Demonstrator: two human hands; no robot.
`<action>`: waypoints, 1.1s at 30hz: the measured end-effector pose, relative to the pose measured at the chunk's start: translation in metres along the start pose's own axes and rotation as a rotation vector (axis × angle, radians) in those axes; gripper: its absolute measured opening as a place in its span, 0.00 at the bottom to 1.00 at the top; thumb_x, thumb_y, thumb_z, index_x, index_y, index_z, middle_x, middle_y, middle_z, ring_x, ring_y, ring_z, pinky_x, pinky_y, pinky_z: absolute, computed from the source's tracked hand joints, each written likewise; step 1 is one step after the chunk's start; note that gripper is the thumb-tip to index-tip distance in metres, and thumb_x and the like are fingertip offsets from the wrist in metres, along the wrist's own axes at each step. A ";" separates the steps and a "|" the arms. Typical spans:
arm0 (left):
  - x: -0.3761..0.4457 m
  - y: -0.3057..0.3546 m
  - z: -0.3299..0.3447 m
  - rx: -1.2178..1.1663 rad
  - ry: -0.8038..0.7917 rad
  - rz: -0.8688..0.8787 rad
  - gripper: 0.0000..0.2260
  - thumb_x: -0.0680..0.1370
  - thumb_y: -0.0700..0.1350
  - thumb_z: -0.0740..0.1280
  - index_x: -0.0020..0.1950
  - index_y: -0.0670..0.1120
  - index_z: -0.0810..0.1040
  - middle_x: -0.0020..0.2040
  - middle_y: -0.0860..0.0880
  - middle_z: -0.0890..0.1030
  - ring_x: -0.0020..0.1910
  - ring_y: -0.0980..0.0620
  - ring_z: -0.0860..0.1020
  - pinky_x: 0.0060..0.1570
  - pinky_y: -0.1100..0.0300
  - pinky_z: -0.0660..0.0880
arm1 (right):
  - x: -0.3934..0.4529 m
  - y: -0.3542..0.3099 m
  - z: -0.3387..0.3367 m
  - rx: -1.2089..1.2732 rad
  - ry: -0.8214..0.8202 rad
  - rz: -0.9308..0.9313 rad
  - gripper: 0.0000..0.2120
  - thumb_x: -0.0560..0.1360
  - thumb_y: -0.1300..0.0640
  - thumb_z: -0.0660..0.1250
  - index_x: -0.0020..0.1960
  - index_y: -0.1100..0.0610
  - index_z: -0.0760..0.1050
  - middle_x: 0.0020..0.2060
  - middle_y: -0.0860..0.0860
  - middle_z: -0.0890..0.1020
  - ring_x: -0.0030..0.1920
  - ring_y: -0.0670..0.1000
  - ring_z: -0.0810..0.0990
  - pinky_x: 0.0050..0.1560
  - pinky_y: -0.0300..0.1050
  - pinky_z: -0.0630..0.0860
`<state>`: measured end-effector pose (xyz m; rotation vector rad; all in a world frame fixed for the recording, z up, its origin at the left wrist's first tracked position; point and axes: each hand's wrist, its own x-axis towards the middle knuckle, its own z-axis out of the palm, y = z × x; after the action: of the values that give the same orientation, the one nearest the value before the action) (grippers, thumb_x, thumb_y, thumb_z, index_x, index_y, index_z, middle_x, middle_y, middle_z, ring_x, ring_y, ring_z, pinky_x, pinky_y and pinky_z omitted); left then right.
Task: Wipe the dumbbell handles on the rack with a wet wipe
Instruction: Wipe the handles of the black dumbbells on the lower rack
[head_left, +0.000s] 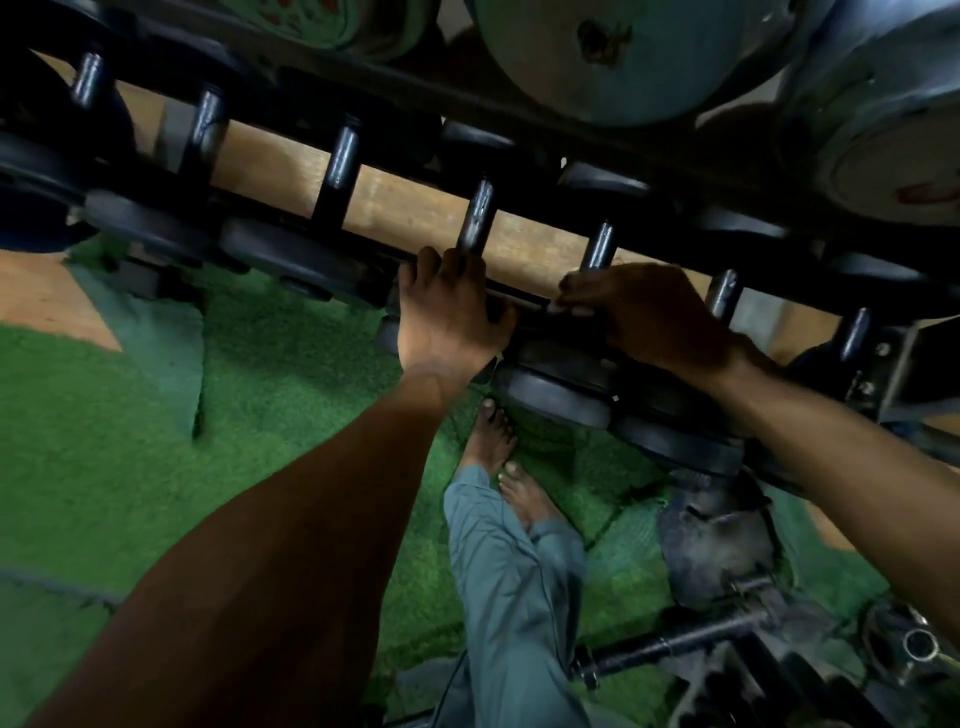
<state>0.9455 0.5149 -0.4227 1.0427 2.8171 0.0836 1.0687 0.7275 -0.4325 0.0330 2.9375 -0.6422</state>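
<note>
A row of dark dumbbells lies across the black rack (524, 299), their metal handles pointing away from me. My left hand (447, 312) lies over the near head of one dumbbell, fingers bent round its far edge at the base of its handle (480, 215), thumb spread along the rail. My right hand (649, 312) is curled at the foot of the neighbouring handle (600, 244), on the right. A small whitish bit of wet wipe (566, 310) shows at its fingertips; the rest is hidden in the hand.
Large grey-blue weight plates (623, 57) hang on the tier above. Several more handles run left (343, 156) and right (724, 293). Green turf (156, 415) covers the floor under my bare feet (498, 457). A bar and dark gear (727, 597) lie at lower right.
</note>
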 end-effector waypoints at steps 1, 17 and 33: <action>0.000 0.000 -0.001 0.000 0.002 0.002 0.19 0.73 0.57 0.63 0.49 0.42 0.78 0.46 0.42 0.79 0.49 0.40 0.75 0.48 0.48 0.68 | 0.007 0.002 0.000 -0.083 0.082 0.022 0.18 0.77 0.60 0.62 0.62 0.51 0.83 0.65 0.49 0.82 0.59 0.56 0.83 0.52 0.53 0.79; 0.000 -0.002 0.002 -0.013 0.003 -0.002 0.18 0.73 0.57 0.62 0.48 0.42 0.78 0.45 0.42 0.79 0.48 0.40 0.75 0.49 0.48 0.69 | 0.025 0.003 -0.023 -0.176 -0.184 0.076 0.29 0.71 0.59 0.57 0.72 0.48 0.72 0.75 0.49 0.71 0.60 0.59 0.81 0.46 0.50 0.79; 0.000 -0.001 0.001 -0.037 -0.001 -0.006 0.18 0.74 0.56 0.61 0.50 0.42 0.77 0.46 0.42 0.79 0.48 0.40 0.75 0.49 0.48 0.70 | 0.015 -0.025 -0.016 0.422 -0.258 0.170 0.15 0.78 0.70 0.64 0.58 0.61 0.84 0.56 0.59 0.85 0.55 0.59 0.84 0.59 0.58 0.79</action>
<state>0.9446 0.5142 -0.4234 1.0260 2.8067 0.1336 1.0502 0.7111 -0.4093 0.2216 2.4748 -1.1284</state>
